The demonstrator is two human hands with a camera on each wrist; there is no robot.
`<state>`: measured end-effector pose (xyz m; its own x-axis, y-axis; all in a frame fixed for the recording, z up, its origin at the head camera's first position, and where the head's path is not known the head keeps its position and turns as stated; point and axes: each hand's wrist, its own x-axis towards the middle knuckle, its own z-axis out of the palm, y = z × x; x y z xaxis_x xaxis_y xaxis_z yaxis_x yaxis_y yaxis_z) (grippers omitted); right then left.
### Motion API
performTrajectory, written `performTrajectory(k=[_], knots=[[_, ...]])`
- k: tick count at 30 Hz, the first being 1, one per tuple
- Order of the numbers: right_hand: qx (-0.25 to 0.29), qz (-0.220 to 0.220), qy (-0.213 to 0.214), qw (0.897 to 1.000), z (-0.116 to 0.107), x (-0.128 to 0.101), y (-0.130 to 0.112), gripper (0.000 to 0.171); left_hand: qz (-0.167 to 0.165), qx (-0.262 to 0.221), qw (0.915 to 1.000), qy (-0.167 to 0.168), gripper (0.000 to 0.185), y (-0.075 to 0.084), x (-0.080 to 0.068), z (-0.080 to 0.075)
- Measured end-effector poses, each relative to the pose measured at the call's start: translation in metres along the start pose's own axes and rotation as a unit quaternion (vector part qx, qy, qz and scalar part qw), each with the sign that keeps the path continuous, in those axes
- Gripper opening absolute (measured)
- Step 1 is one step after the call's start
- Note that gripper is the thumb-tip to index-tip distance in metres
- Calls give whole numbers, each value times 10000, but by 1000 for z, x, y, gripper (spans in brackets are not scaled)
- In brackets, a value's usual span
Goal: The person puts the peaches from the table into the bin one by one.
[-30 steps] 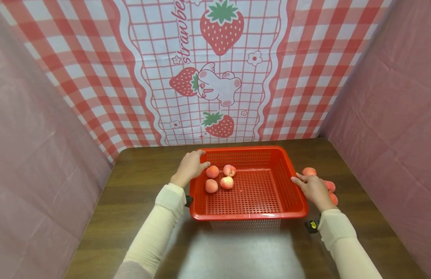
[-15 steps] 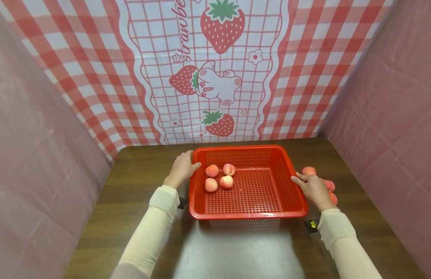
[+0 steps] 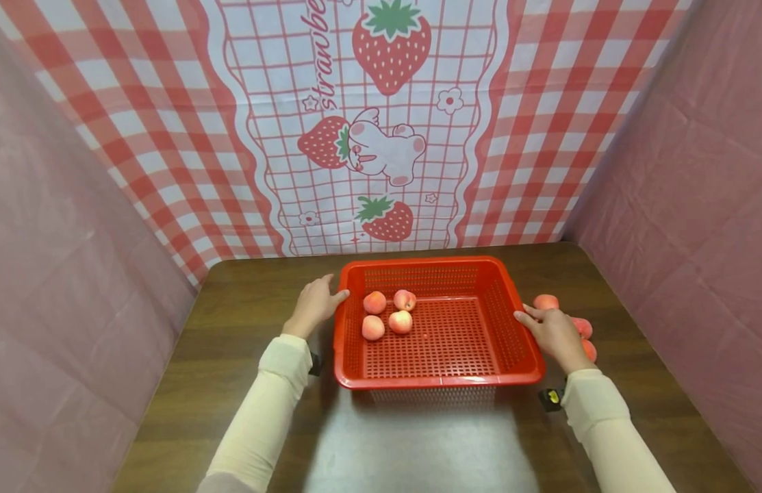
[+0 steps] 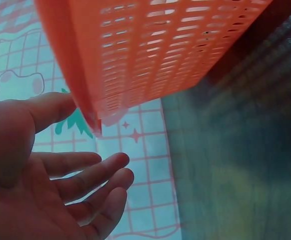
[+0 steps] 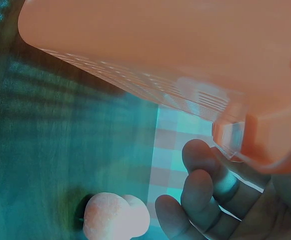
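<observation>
A red plastic basket (image 3: 442, 381) with perforated sides stands in the middle of the table. Several peaches (image 3: 373, 328) sit together in its left half. At its left side is my left hand (image 3: 313, 307), the thumb tip right at the rim. In the left wrist view, the other fingers (image 4: 116, 161) spread loosely below the rim, holding nothing. My right hand (image 3: 557, 337) grips the basket's right rim, thumb on top and fingers (image 5: 198, 155) curled beneath. Just beyond this hand lie a few more peaches (image 3: 546, 302), partly hidden by it.
The brown wooden table (image 3: 233, 383) runs back to a checked strawberry-print cloth (image 3: 393, 157). Pink cloth (image 3: 664, 171) hangs along both sides. A pale shiny patch (image 3: 424, 445) shows on the table in front of the basket.
My left hand has let go of the basket's left rim and moved outward to the left. My right hand stays at the right rim; the peaches have not shifted within the basket.
</observation>
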<state>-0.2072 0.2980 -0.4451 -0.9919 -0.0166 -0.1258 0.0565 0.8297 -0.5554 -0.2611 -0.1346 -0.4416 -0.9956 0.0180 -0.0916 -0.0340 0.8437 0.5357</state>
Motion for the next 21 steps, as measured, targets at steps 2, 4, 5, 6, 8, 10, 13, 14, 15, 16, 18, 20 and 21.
performTrajectory(k=[2,4,5,6,8,10,13,14,15,16,18,20,21], knots=[[-21,-24,25,10000,0,0,0,62,19,-7,10000,20,63,-1,-1,2],[-42,-30,39,10000,0,-1,1,61,37,-29,10000,59,62,-3,-2,4],[-35,-52,43,10000,0,0,1,62,40,-58,9999,84,62,-3,-2,5],[-40,-45,42,10000,0,0,1,62,43,-92,9999,115,62,-4,-3,6],[-37,-40,37,10000,0,0,1,62,37,-156,9997,202,61,-5,-4,9],[-38,-39,37,10000,0,0,1,62,12,-237,9993,297,60,-6,-5,12],[-44,-34,36,10000,0,0,1,60,12,-325,9983,489,58,-6,-6,16],[-46,-35,35,10000,0,0,0,61,3,-369,9977,563,56,-6,-7,18],[-40,-43,30,10000,0,-1,0,61,-10,-412,9970,649,54,-6,-7,19],[-38,-46,29,10000,0,-1,0,61,0,-444,9963,742,53,-6,-7,20],[-22,-41,22,10000,1,-1,-1,60,30,-480,9945,936,49,-5,-7,22],[-9,-34,30,10000,1,-1,-1,61,55,-515,9926,1100,47,-4,-6,23],[-11,-37,36,10000,1,-1,-2,61,78,-518,9918,1163,46,-4,-6,24]])
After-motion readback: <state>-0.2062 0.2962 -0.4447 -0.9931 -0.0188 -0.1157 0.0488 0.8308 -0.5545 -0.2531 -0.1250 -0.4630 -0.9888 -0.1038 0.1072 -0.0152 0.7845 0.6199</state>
